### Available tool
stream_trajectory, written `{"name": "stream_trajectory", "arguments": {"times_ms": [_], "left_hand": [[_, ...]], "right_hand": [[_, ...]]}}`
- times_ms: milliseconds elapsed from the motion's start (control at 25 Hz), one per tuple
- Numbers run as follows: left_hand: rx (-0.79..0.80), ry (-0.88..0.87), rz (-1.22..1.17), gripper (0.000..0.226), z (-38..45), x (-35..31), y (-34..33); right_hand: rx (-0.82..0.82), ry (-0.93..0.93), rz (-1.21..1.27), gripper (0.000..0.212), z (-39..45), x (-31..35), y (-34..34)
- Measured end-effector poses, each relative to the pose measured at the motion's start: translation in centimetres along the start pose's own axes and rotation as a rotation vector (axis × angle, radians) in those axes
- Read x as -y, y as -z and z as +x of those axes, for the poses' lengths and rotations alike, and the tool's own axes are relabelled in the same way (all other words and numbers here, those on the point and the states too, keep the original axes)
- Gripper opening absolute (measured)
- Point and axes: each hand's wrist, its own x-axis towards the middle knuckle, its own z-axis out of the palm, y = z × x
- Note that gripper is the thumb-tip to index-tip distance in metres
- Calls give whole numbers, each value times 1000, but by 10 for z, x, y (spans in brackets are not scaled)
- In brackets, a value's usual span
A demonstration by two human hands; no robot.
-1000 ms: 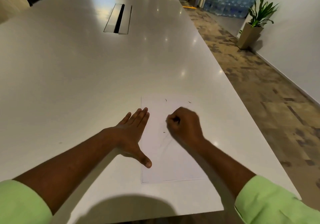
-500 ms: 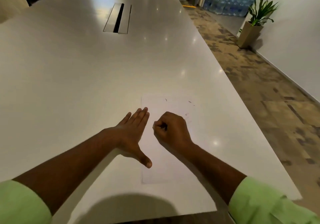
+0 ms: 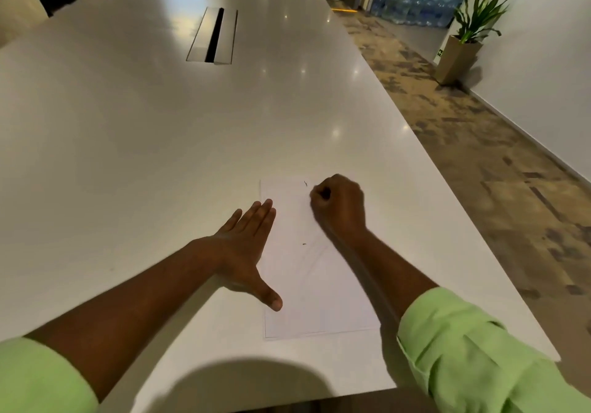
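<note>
One white paper sheet (image 3: 315,288) lies flat near the near right corner of the white table (image 3: 144,156).
It is plain, with faint lines and two small dark marks. My left hand (image 3: 241,252), fingers straight, presses its left edge. My right hand (image 3: 340,208) rests curled on its far end; I cannot tell if it holds anything.

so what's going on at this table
A person in green sleeves works on a sheet of paper near the corner of a white table. The left hand lies flat, fingers straight, pressing on the sheet's left edge. The right hand is curled in a fist over the sheet's far part, seeming to pinch a small dark item too hidden to identify. Faint lines and a few dark marks show on the paper.
</note>
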Motion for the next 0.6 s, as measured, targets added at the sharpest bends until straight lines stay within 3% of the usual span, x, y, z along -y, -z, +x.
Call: {"name": "stream_trajectory", "arguments": {"times_ms": [80,160,240,360,480,520,600], "left_hand": [[-7,1,0,171,0,0,0],[-13,-6,-7,171,0,0,-1],[-22,-10,-18,171,1,1,-2],[-31,-23,-34,170,1,2,-4],[-32,-24,-41,169,2,3,-5],[-35,-21,-41,170,1,2,-5],[-44,-15,-22,170,0,2,-4]], "right_hand": [[-52,-112,-109,11,21,-15,12],[-79,-131,-48,9,9,-7,12],[-48,-116,204,14,-22,20,8],[254,-227,859,15,-80,53,0],[442,-392,1195,22,-108,54,2],[426,-444,1228,22,-102,47,5],[245,-524,1260,21,-74,25,10]]}}
